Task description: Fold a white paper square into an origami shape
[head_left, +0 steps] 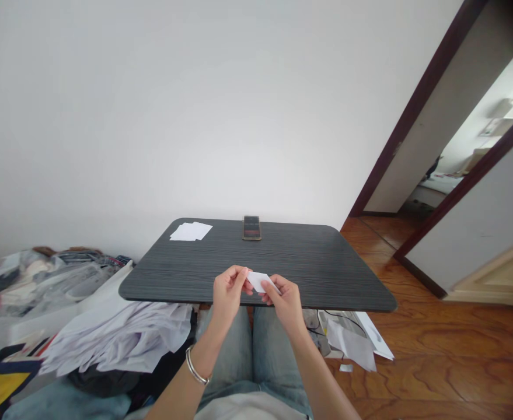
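A small piece of folded white paper [258, 281] is held between both hands, just above the front edge of the dark table [309, 256]. My left hand [231, 286] pinches its left corner between thumb and fingers. On the other side, my right hand [283, 294] grips the paper with the thumb on top. Some of the fingers behind the paper are hidden. Several white paper sheets [190, 231] lie overlapping at the table's back left corner. A phone [251, 227] stands propped up at the back middle, against the wall side.
Bagged clothes [55, 280] and a heap of white cloth or paper [120, 335] fill the left side. Right of my legs, papers [352, 341] and cables lie below the table on the wooden floor [435, 350]. A doorway [426, 146] opens at the right.
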The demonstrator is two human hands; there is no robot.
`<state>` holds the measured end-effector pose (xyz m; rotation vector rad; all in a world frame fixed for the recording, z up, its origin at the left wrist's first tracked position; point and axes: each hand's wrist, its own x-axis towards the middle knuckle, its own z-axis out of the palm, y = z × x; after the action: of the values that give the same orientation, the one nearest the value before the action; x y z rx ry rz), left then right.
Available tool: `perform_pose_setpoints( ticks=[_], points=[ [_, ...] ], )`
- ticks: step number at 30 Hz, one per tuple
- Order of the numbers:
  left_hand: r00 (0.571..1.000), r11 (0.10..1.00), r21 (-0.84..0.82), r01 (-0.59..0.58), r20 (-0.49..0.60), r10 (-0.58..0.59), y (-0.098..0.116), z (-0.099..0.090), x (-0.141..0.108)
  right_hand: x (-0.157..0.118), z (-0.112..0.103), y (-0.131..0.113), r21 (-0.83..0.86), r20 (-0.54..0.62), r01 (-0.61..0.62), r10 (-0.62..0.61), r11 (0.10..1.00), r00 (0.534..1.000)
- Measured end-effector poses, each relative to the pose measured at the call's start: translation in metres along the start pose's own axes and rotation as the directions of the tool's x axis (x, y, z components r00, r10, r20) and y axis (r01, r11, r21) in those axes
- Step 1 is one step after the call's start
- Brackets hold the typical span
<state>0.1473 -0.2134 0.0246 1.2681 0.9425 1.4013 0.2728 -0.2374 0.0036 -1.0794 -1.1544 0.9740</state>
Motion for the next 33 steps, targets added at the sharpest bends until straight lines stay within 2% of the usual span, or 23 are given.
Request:
perform_pose_setpoints(
  ticks=[3,6,10,13,18,20,25,33],
  points=[
    [1.0,1.0,0.024,0.001,-0.02,-0.001,-0.011,0.0,0.002,0.006,-0.003,0.007,-0.022,-0.015,-0.001,0.0,1.0,1.0],
    [0.999,0.997,0.074,0.024,-0.033,-0.022,-0.028,-0.006,0.008,0.017,-0.009,0.023,-0.029,-0.079,-0.044,0.041,0.999,0.996],
    [0.996,0.963,0.264,0.05,0.057,-0.067,-0.057,-0.022,0.024,0.033,-0.018,0.048,-0.045,-0.12,-0.112,0.106,0.993,0.987],
    [0.996,0.955,0.294,0.032,0.072,-0.055,-0.071,-0.03,0.036,0.041,-0.02,0.059,-0.079,-0.1,-0.113,0.105,0.99,0.989],
    [0.969,0.947,0.322,-0.005,0.236,-0.075,-0.076,-0.023,0.051,0.048,-0.017,0.063,-0.122,-0.043,-0.085,0.08,0.989,0.996],
    [0.961,0.941,0.337,-0.019,0.267,-0.076,-0.078,-0.019,0.055,0.053,-0.017,0.064,-0.136,-0.026,-0.072,0.069,0.988,0.997],
    [0.958,0.934,0.357,-0.032,0.277,-0.073,-0.084,-0.017,0.064,0.065,-0.018,0.072,-0.157,-0.009,-0.06,0.059,0.986,0.998],
    [0.961,0.925,0.379,-0.04,0.269,-0.069,-0.091,-0.021,0.064,0.065,-0.019,0.076,-0.11,-0.061,-0.075,0.069,0.991,0.996]
  ],
)
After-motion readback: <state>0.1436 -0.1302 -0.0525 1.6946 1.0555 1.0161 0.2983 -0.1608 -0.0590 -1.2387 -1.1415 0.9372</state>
